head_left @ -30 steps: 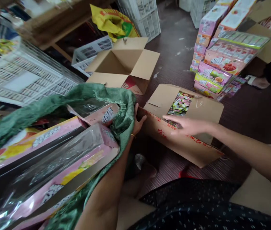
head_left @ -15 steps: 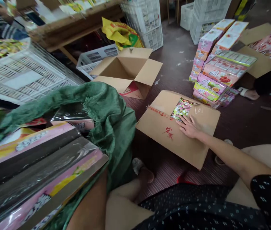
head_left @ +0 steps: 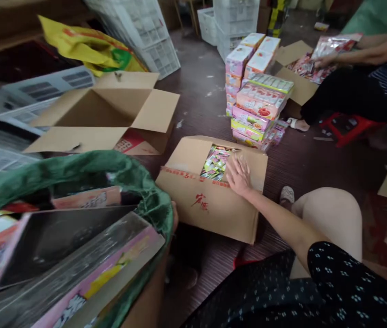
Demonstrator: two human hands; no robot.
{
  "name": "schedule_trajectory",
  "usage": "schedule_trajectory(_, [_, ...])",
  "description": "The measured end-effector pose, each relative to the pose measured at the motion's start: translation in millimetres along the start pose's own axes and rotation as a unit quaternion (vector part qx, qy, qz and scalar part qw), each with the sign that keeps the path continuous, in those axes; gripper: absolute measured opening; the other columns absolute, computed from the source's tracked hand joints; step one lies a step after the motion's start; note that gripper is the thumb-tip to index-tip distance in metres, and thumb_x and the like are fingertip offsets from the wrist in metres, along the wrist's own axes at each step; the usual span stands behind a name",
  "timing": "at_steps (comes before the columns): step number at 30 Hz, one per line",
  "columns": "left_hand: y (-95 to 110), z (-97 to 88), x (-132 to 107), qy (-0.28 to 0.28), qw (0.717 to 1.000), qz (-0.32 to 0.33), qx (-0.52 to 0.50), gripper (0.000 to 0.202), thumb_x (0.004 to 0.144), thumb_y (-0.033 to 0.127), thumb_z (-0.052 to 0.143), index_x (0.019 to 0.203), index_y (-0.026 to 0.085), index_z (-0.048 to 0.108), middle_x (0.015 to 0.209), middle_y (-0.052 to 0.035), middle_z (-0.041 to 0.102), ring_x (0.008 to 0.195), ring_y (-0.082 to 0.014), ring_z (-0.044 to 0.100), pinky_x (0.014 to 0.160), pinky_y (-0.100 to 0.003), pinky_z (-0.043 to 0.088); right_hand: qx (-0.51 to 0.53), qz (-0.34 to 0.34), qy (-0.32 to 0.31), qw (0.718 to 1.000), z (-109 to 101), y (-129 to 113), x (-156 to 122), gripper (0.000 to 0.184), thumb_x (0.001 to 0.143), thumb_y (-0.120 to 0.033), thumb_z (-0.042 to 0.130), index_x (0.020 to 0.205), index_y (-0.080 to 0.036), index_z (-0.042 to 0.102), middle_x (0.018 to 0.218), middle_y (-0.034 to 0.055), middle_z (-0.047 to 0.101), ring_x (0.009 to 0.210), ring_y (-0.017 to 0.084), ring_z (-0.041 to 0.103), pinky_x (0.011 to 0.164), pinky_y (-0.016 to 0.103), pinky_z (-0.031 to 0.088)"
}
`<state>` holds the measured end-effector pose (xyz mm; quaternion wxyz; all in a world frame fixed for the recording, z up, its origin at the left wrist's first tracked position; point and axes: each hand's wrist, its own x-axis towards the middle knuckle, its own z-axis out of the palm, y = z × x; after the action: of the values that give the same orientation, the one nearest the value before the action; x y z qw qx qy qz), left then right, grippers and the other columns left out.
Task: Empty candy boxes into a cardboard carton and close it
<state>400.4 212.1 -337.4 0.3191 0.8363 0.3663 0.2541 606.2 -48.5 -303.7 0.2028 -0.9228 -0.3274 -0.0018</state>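
Observation:
My right hand (head_left: 239, 175) lies over the top of a cardboard box (head_left: 210, 205), beside the opening between its flaps. Its fingers are somewhat blurred but look stretched out, with nothing seen in them. Through that opening show many small coloured sachets (head_left: 216, 161). Only a sliver of my left hand (head_left: 174, 214) appears between the green sack's rim and the box; its fingers are hidden. The green sack (head_left: 111, 159) at the left holds several flat display cartons (head_left: 66, 241) with pink edges and dark or clear faces.
An open cardboard box (head_left: 155, 109) stands beyond the sack, near a yellow bag (head_left: 87, 45) and white crates (head_left: 148, 32). Stacked fruit-print cartons (head_left: 258, 102) stand behind the sachet box. At right, another person (head_left: 360, 59) sits on a red stool (head_left: 353, 130), hands at packets.
The view has swung right, bringing the other person into sight. My right hand has shifted slightly along the box top beside the opening. The sack's rim stands higher around its cartons.

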Motion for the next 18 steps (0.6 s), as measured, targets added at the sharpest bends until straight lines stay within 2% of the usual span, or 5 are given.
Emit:
schedule_trajectory(3, [1.1, 14.5, 20.3, 0.045, 0.999, -0.021, 0.005, 0.088, 0.093, 0.069, 0.032, 0.136, -0.004, 0.055, 0.147, -0.0310, 0.053, 0.149, -0.0402, 0.039, 0.128, -0.057, 0.024, 0.067, 0.227, 0.050, 0.970, -14.2, 34.3, 16.3, 0.062, 0.103, -0.032, 0.047, 0.163, -0.019, 0.036, 0.174, 0.0125, 0.009, 0.161, 0.034, 0.007, 0.128, 0.061, 0.007])
schedule_trajectory(7, [11.0, 11.3, 41.3, 0.071, 0.997, -0.025, 0.012, 0.070, 0.096, 0.055, 0.030, 0.138, 0.004, 0.056, 0.139, -0.0230, 0.061, 0.140, -0.0318, 0.050, 0.124, -0.048, 0.035, 0.293, 0.499, 0.096, 0.810, -29.4, 95.3, 51.5, 0.071, 0.101, -0.035, 0.056, 0.163, -0.010, 0.032, 0.171, 0.0214, 0.015, 0.158, 0.037, 0.020, 0.128, 0.058, 0.017])
schedule_trajectory(12, [23.5, 22.0, 22.8, -0.016, 0.996, 0.022, 0.085, 0.069, 0.095, 0.053, 0.049, 0.151, 0.014, 0.051, 0.160, -0.0193, 0.041, 0.148, -0.0356, 0.039, 0.126, -0.053, 0.029, 0.473, 0.526, 0.035, 0.706, -31.2, 138.7, 83.8, 0.038, 0.106, -0.035, 0.050, 0.129, -0.008, 0.064, 0.110, 0.0143, 0.074, 0.095, 0.021, 0.072, 0.090, 0.035, 0.060])
schedule_trajectory(15, [28.6, 42.1, 6.7, -0.076, 0.990, 0.005, 0.118, 0.069, 0.092, 0.051, 0.059, 0.152, 0.016, 0.054, 0.171, -0.0194, 0.014, 0.156, -0.0445, 0.020, 0.127, -0.059, 0.021, 0.525, 0.535, 0.019, 0.661, -31.1, 142.8, 86.5, 0.023, 0.104, -0.026, 0.053, 0.112, -0.009, 0.067, 0.077, 0.0045, 0.070, 0.066, 0.016, 0.066, 0.078, 0.033, 0.062])
schedule_trajectory(18, [30.1, 56.4, -0.4, -0.093, 0.988, -0.010, 0.122, 0.066, 0.091, 0.048, 0.062, 0.150, 0.017, 0.057, 0.172, -0.0180, 0.011, 0.157, -0.0449, 0.016, 0.128, -0.058, 0.018, 0.549, 0.540, 0.020, 0.638, -34.1, 140.7, 84.2, 0.017, 0.104, -0.023, 0.054, 0.101, -0.011, 0.066, 0.065, 0.0005, 0.065, 0.059, 0.014, 0.062, 0.078, 0.031, 0.061])
